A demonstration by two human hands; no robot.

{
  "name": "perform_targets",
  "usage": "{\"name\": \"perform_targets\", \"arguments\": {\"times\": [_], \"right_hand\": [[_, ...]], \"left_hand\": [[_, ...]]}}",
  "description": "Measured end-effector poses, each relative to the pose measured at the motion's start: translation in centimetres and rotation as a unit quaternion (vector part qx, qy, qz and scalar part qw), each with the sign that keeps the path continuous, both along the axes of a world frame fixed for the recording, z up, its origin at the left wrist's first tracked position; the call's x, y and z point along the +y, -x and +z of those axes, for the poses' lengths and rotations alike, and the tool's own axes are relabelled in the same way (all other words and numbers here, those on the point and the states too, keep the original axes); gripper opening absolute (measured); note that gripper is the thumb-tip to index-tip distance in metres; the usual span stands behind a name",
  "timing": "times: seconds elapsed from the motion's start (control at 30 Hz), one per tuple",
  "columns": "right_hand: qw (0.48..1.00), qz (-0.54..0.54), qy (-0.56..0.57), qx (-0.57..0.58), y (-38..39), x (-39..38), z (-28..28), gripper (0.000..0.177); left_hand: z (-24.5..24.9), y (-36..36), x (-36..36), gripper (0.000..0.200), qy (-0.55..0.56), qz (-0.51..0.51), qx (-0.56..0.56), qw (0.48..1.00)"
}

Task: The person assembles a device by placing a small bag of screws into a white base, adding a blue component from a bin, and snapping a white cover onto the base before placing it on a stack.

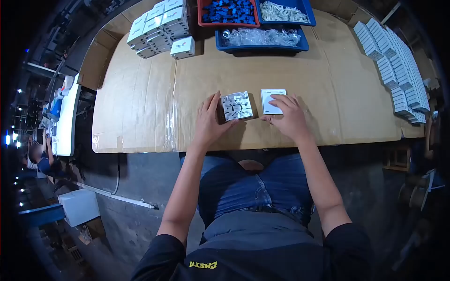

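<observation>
My left hand (pixel 211 124) is closed around the left and near sides of a square white box (pixel 237 106), its thumb along the near edge. The box's upper side shows a moulded pattern with a ring in the middle. Just to the right lies a flat white square plate (pixel 267 101) with a pale bluish centre. My right hand (pixel 290 119) grips this plate, fingers over its face and thumb at its near edge; part of the plate is hidden beneath the fingers. A narrow strip of cardboard separates the box and the plate.
Stacked white boxes (pixel 159 28) stand at the back left. Behind sit a red bin (pixel 205 24) of blue parts, a blue bin (pixel 311 21) of white pieces and another blue bin (pixel 262 48) of clear plastic bags. Rows of white units (pixel 398 70) line the right side.
</observation>
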State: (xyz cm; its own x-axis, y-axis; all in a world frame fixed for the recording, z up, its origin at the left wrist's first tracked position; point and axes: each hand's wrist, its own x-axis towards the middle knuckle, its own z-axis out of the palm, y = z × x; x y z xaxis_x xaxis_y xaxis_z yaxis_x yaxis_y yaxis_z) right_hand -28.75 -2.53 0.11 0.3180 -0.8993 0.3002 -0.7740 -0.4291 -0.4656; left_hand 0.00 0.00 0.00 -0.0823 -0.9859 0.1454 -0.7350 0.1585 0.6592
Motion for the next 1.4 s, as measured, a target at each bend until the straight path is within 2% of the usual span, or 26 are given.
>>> {"name": "perform_targets", "arguments": {"times": [0.07,0.17,0.27,0.43,0.5,0.53,0.63,0.7,0.77,0.87,1.0,1.1,1.2,1.3,1.33,1.4], "right_hand": [[0.999,0.007,0.036,-0.013,0.0,0.2,-0.8,0.032],[0.999,0.009,0.046,-0.027,0.2,1.2,-0.7,0.027],[0.998,0.008,0.0,-0.055,0.2,2.6,0.0,0.024],[0.998,0.018,-0.011,-0.054,1.4,2.2,1.0,0.017],[0.997,0.006,-0.034,-0.074,2.2,0.4,1.4,0.015],[0.996,0.006,-0.008,-0.092,3.0,-1.4,2.1,0.012],[0.988,-0.087,0.03,-0.125,5.7,-9.2,3.0,0.011],[0.979,-0.159,-0.016,-0.123,6.6,-14.9,5.4,0.014],[0.977,-0.207,-0.048,-0.021,7.5,-20.7,6.4,0.017],[0.975,-0.205,-0.037,0.072,6.9,-26.4,6.8,0.02],[0.974,-0.155,0.071,0.15,6.5,-30.3,4.3,0.022],[0.969,-0.162,0.017,0.184,5.8,-31.1,3.9,0.019],[0.971,-0.189,0.029,0.144,5.8,-30.4,4.6,0.019],[0.979,-0.195,0.044,0.032,6.7,-28.2,6.2,0.016],[0.983,-0.168,0.06,-0.036,7.5,-27.7,5.9,0.015],[0.975,-0.11,0.092,-0.172,9.1,-26.7,5.3,0.012]], "left_hand": [[-0.4,0.0,-0.2,0.092,0.029,0.003,-0.03,0.999],[-0.4,-0.1,-0.2,0.087,0.026,-0.029,0.008,0.999],[-1.2,-0.3,0.4,0.086,0.043,-0.049,0.015,0.998],[-1.1,0.4,0.8,0.081,0.064,-0.042,-0.003,0.997],[-0.4,0.5,0.5,0.08,0.058,-0.046,-0.009,0.997],[-0.1,0.7,0.5,0.079,0.055,-0.04,-0.009,0.998],[0.1,0.6,0.2,0.078,0.049,-0.046,-0.027,0.997],[0.3,0.8,0.2,0.078,0.047,-0.045,-0.03,0.997],[0.5,0.8,0.1,0.078,0.04,-0.044,-0.035,0.998],[0.7,0.8,-0.1,0.077,0.036,-0.046,-0.031,0.998],[0.6,0.7,-0.2,0.078,0.026,-0.044,-0.024,0.998],[0.5,0.7,-0.1,0.08,0.025,-0.043,-0.024,0.998],[0.5,0.6,0.0,0.081,0.025,-0.044,-0.025,0.998],[0.9,0.7,0.1,0.08,0.032,-0.047,-0.026,0.998],[1.1,0.7,0.1,0.08,0.037,-0.05,-0.026,0.998],[0.9,0.6,0.2,0.076,0.038,-0.028,0.054,0.997]]}}
